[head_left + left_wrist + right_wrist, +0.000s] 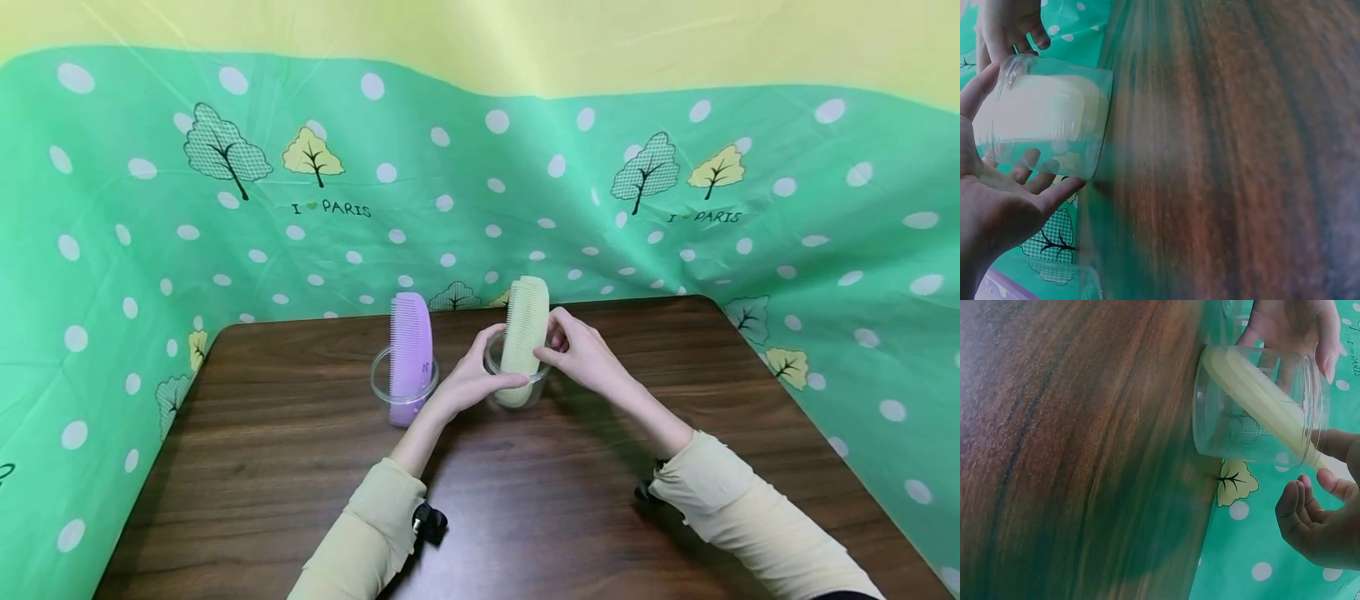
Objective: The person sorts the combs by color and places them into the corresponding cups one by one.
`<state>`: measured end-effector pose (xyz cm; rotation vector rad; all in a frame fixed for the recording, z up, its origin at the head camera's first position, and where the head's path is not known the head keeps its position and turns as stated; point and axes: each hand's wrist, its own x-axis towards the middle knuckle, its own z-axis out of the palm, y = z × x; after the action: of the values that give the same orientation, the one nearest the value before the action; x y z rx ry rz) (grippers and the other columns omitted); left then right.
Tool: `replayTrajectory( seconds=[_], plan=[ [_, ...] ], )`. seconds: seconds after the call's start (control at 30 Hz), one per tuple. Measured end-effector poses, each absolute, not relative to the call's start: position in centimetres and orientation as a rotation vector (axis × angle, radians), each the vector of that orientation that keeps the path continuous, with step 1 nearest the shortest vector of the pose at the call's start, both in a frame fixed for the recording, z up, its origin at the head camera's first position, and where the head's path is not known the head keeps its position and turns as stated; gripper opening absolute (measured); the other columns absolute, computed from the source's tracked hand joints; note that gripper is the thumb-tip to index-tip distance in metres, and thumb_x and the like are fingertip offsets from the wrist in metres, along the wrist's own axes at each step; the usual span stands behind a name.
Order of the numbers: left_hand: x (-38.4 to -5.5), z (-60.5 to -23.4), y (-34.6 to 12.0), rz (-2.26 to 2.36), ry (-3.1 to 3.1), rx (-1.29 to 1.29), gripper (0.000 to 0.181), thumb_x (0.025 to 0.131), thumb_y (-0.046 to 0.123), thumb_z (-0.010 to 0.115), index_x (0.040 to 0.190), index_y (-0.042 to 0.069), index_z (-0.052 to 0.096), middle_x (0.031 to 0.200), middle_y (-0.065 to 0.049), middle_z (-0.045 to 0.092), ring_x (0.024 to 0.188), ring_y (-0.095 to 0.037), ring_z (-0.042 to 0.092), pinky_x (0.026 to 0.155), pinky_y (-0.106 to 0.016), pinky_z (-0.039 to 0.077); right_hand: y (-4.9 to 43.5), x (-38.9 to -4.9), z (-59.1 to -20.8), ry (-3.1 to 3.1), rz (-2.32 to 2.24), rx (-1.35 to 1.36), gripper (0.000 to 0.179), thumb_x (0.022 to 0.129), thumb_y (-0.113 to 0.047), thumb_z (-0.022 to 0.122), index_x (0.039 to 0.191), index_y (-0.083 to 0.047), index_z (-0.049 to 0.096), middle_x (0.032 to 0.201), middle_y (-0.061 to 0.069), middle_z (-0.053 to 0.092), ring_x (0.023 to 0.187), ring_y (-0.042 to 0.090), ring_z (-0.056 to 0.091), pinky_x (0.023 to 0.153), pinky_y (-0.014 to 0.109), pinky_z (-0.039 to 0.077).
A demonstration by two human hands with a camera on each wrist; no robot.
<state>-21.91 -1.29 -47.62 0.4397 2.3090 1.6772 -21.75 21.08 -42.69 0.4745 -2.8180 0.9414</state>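
A pale yellow comb (pixel 527 321) stands tilted inside a clear plastic jar (pixel 1213 440), its upper part sticking out past the rim. My left hand (pixel 474 377) holds this jar from the left, thumb at the near side and fingers round the far side. At the comb's right edge, just above the rim, my right hand (pixel 588 354) pinches it between thumb and index finger. The other right fingers are curled, seen in the right wrist view. The jar's base rests on the table in both wrist views.
Left of my left hand, a purple comb (pixel 412 346) leans in a second clear jar (pixel 380 385). The dark wood table (pixel 300 492) ends just behind the jars, where a green dotted cloth (pixel 465 183) hangs. More of that cloth flanks the table on both sides.
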Motion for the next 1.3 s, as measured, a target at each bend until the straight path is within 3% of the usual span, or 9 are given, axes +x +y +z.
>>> replayTrajectory(
  seconds=[0.23,0.5,0.9,1.07,1.3],
  plan=[
    [-21.6,-47.6,-1.3,1.647,2.339,0.452,0.097,0.083,0.043,0.084,0.16,0.037,0.026,0.168,0.002,0.032,0.155,-0.024,0.03,0.124,-0.054,0.029,21.2,-21.2,-42.5,-2.859,0.902,0.455,0.021,0.099,-0.024,0.069,0.11,-0.012,0.056,0.088,0.006,0.059,0.078,0.02,0.053,0.071,0.033,0.042],
    [-21.5,-47.3,-1.1,1.574,2.375,0.421,0.099,0.083,0.048,0.082,0.161,0.041,0.021,0.169,0.002,0.03,0.154,-0.027,0.032,0.123,-0.055,0.031,21.6,-20.8,-42.4,-2.875,0.874,0.417,0.026,0.099,-0.031,0.069,0.116,-0.015,0.057,0.093,0.007,0.06,0.084,0.021,0.056,0.072,0.033,0.043],
    [-20.7,-46.1,-1.0,1.415,2.548,0.444,0.108,0.086,0.052,0.077,0.167,0.021,0.011,0.173,-0.006,0.02,0.159,-0.027,0.025,0.126,-0.053,0.029,21.8,-20.2,-41.7,-2.837,0.787,0.386,0.034,0.098,-0.039,0.07,0.12,-0.017,0.055,0.104,0.009,0.057,0.089,0.023,0.06,0.071,0.036,0.048],
    [-20.1,-45.1,-1.4,1.313,2.662,0.578,0.105,0.089,0.052,0.075,0.167,0.021,0.011,0.174,-0.005,0.018,0.159,-0.025,0.025,0.125,-0.052,0.031,22.0,-19.9,-41.2,-2.791,0.749,0.424,0.034,0.098,-0.039,0.071,0.118,-0.016,0.057,0.108,0.01,0.057,0.09,0.024,0.063,0.07,0.036,0.05],
    [-19.1,-43.6,-2.4,1.246,2.772,0.641,0.1,0.089,0.058,0.073,0.166,0.028,0.017,0.171,0.0,0.026,0.156,-0.021,0.033,0.122,-0.05,0.037,22.2,-19.8,-40.9,-2.685,0.636,0.527,0.031,0.095,-0.038,0.074,0.112,-0.016,0.062,0.099,0.002,0.055,0.08,0.017,0.056,0.063,0.032,0.045]
  ],
)
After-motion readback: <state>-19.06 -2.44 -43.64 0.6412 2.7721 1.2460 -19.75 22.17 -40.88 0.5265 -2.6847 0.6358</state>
